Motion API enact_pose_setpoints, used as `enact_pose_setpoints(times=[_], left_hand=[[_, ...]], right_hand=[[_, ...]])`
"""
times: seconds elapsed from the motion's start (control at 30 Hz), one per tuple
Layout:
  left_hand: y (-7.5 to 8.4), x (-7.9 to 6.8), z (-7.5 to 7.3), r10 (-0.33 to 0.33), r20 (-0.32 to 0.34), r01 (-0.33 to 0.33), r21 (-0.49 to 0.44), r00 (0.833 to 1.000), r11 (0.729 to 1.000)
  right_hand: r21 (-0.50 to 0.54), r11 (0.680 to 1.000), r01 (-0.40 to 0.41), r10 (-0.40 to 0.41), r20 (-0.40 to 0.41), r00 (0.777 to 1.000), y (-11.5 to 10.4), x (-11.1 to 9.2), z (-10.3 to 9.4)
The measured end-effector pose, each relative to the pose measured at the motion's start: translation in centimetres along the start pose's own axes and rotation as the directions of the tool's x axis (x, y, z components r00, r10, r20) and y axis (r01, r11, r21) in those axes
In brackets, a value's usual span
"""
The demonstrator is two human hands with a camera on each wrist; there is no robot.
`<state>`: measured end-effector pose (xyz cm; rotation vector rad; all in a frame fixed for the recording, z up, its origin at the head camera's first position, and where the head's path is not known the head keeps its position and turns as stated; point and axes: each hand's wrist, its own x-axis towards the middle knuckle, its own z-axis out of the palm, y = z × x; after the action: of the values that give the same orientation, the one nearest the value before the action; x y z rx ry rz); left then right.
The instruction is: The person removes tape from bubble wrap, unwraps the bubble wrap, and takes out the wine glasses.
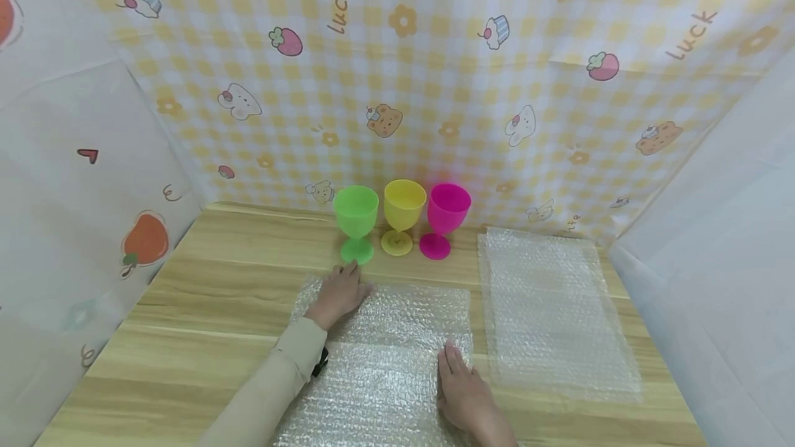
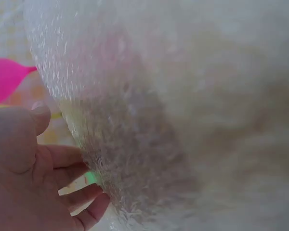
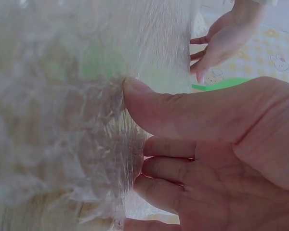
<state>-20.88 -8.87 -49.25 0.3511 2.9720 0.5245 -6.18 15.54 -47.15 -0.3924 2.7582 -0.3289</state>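
A sheet of clear bubble wrap (image 1: pixel 385 364) lies on the table in front of the person. The left hand (image 1: pixel 339 293) rests on its far left corner, fingers spread and pointing toward the green cup; in the left wrist view its fingertips (image 2: pixel 98 207) touch the wrap. At the sheet's right edge the right hand (image 1: pixel 464 388) lies with its fingers extended. The right wrist view shows its thumb (image 3: pixel 149 103) and fingertips against the wrap. Beyond the sheet stand a green goblet (image 1: pixel 356 212), a yellow goblet (image 1: pixel 404 205) and a pink goblet (image 1: pixel 448 207), upright in a row.
More bubble wrap sheets (image 1: pixel 553 316) lie stacked on the table's right side. A yellow checked curtain (image 1: pixel 404 74) hangs right behind the goblets, with white cloth walls (image 1: pixel 81 157) at both sides. The wooden table (image 1: pixel 205 309) shows between them.
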Motion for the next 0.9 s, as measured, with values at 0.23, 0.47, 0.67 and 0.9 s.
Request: enact_pose_setpoints(times=[0.23,0.47,0.67,0.9], left_hand=[[-0.4,1.5,-0.5,-0.066,0.057,0.074,-0.148,0.996,0.986],[-1.1,2.3,-0.4,-0.102,0.076,0.115,-0.197,0.992,0.974],[-1.6,1.6,-1.2,-0.014,0.077,0.038,-0.32,0.997,0.947],[-4.1,-3.3,-1.5,0.047,-0.127,-0.103,-0.487,0.991,0.867]], right_hand=[[0.026,1.0,0.009,-0.009,-0.006,1.0,0.0,-0.1,-0.1],[0.028,1.0,0.005,-0.005,-0.005,1.0,0.0,-0.1,0.0],[0.025,1.0,0.007,-0.007,-0.016,1.0,0.2,-0.1,0.2],[0.084,0.996,0.022,-0.018,-0.048,0.999,0.9,0.0,0.5]])
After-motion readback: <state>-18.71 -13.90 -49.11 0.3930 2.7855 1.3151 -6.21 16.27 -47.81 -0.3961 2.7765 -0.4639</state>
